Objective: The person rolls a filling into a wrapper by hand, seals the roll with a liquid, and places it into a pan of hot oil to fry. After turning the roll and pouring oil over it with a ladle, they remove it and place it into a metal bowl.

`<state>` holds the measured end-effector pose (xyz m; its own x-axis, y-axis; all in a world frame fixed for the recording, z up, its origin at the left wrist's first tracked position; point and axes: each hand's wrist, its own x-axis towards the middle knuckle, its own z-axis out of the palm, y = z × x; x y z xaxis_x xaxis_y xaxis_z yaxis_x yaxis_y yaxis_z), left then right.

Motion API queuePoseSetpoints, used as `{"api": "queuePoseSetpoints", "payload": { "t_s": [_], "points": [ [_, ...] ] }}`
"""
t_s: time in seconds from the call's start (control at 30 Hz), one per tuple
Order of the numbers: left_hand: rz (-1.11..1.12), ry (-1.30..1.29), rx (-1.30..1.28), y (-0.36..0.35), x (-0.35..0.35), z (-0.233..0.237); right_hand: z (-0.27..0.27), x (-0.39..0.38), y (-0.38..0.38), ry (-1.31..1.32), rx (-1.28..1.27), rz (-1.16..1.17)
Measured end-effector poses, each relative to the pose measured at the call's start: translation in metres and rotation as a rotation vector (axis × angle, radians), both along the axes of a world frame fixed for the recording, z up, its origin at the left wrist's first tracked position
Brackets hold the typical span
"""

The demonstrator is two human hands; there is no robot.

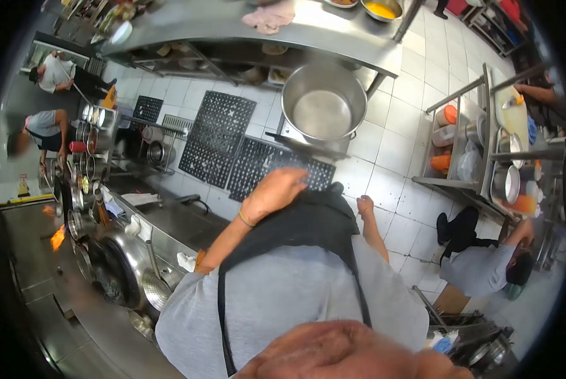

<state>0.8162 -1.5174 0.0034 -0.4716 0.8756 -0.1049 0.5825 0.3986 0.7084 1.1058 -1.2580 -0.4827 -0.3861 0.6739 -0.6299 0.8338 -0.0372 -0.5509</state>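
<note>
My left hand (275, 197) is in front of my dark apron (308, 224), above the black perforated floor mat (251, 165). Its fingers are bent and slightly blurred, with a gap at the thumb and nothing seen between them. My right hand (365, 206) hangs low beside the apron over the white floor tiles, its fingers curled closed; nothing sticks out of it. Ahead stands a large metal pot (324, 102), its bottom bare. A flat dark-edged piece (308, 145), blurred, lies in front of the pot. Neither hand touches either one.
A steel counter (333, 44) runs across the front, with a pink cloth (270, 17) and a bowl of yellow liquid (383, 9). To the left are a large wok (109, 271), a perforated ladle (156, 289) and a flame (57, 239). Co-workers stand left and right, one (485, 271) beside a shelf.
</note>
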Motion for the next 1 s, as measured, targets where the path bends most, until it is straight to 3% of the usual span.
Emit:
{"api": "queuePoseSetpoints", "payload": {
  "t_s": [0.03,0.07,0.1,0.13,0.17,0.2,0.23,0.37,0.5,0.57,0.7,0.73,0.8,1.0],
  "points": [
    [0.023,0.001,0.019,-0.006,-0.007,-0.002,0.073,-0.021,-0.015,-0.062,-0.124,-0.063],
    [0.029,0.006,0.018,-0.013,-0.012,-0.003,0.024,-0.009,-0.006,-0.154,0.082,0.582],
    [0.035,0.017,0.025,-0.018,-0.018,-0.005,-0.029,0.005,0.002,-0.155,0.471,1.126],
    [0.045,0.032,0.037,-0.023,-0.025,-0.007,-0.004,-0.005,-0.013,-0.247,0.279,0.701],
    [0.053,0.011,0.060,-0.029,-0.029,-0.014,0.032,-0.013,-0.017,-0.315,0.460,1.108],
    [0.064,-0.008,0.081,-0.038,-0.030,-0.023,0.053,-0.016,-0.021,-0.411,0.200,1.085],
    [0.080,-0.004,0.113,-0.043,-0.040,-0.027,0.037,-0.010,-0.021,-0.375,0.225,1.104],
    [0.119,-0.124,0.197,-0.074,-0.073,-0.018,0.049,-0.028,-0.025,-0.202,0.113,0.778],
    [0.214,-0.132,0.278,-0.113,-0.109,-0.033,0.076,-0.056,-0.033,-0.137,0.063,0.648],
    [0.252,-0.121,0.219,-0.128,-0.129,-0.040,0.084,-0.070,-0.035,-0.116,0.098,0.707],
    [0.295,-0.039,0.287,-0.140,-0.165,-0.023,0.067,-0.080,-0.028,0.019,0.363,1.154],
    [0.289,-0.059,0.331,-0.140,-0.171,-0.018,0.112,-0.103,-0.055,0.023,0.203,0.668],
    [0.275,-0.082,0.361,-0.134,-0.183,-0.009,0.145,-0.143,-0.072,0.041,-0.053,0.249],
    [0.211,-0.109,0.426,-0.101,-0.208,0.023,0.128,-0.159,-0.067,0.022,-0.162,0.267]
  ]
}}
